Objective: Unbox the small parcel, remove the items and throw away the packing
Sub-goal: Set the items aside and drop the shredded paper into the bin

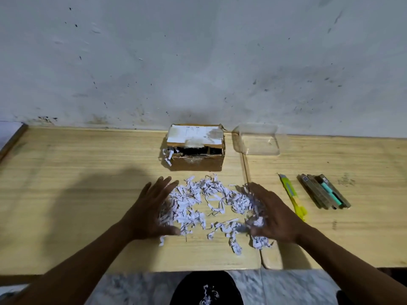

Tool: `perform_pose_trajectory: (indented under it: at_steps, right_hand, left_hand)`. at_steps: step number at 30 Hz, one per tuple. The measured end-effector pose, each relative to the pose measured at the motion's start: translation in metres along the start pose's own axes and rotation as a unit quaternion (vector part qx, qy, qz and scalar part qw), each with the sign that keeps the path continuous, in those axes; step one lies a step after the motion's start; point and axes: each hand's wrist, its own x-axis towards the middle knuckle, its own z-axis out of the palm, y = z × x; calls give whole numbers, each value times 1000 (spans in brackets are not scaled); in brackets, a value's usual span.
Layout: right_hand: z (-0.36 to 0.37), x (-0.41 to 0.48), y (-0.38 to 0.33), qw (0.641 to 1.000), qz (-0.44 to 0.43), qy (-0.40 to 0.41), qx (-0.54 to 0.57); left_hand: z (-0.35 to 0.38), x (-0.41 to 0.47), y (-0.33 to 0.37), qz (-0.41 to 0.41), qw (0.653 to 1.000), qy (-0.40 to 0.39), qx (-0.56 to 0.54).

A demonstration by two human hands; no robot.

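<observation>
A small brown cardboard parcel [198, 160] stands near the wall, its labelled flap half raised and a few paper shreds hanging from its left corner. A loose heap of white shredded packing paper [204, 201] lies on the table in front of it. My left hand [152, 210] rests at the heap's left edge and my right hand [275, 213] at its right edge. Both have their fingers spread and touch the shreds, gripping nothing. Several flat packets of pens [323, 191] lie at the right.
A yellow utility knife [291, 195] lies right of my right hand. A clear plastic lid or tray [257, 139] sits by the wall beside the parcel. Two wooden tables [77, 172] meet at a seam. A black bin [207, 289] holding shreds stands below the front edge.
</observation>
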Motion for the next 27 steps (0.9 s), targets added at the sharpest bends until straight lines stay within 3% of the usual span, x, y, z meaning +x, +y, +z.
perform_pose_trajectory:
  at_steps: [2,6,10,14,19,27]
  right_hand:
    - [15,-10,-4,996,-26,-33,-78]
    - [50,-4,-18,987,-3,-13,-163]
    - [61,15,-27,987,33,42,-151]
    - [54,29,-32,988,27,73,-135]
    - [58,38,-34,988,2,17,-155]
    - [53,76,-26,987,-34,16,-158]
  left_hand:
    - [13,-2,6,-1,999,-32,9]
    - [36,7,19,-28,998,-35,43]
    - [44,24,25,-51,998,35,17]
    - [32,29,29,-27,999,37,-9]
    - [32,27,40,31,998,-29,41]
    - [44,63,35,52,998,6,42]
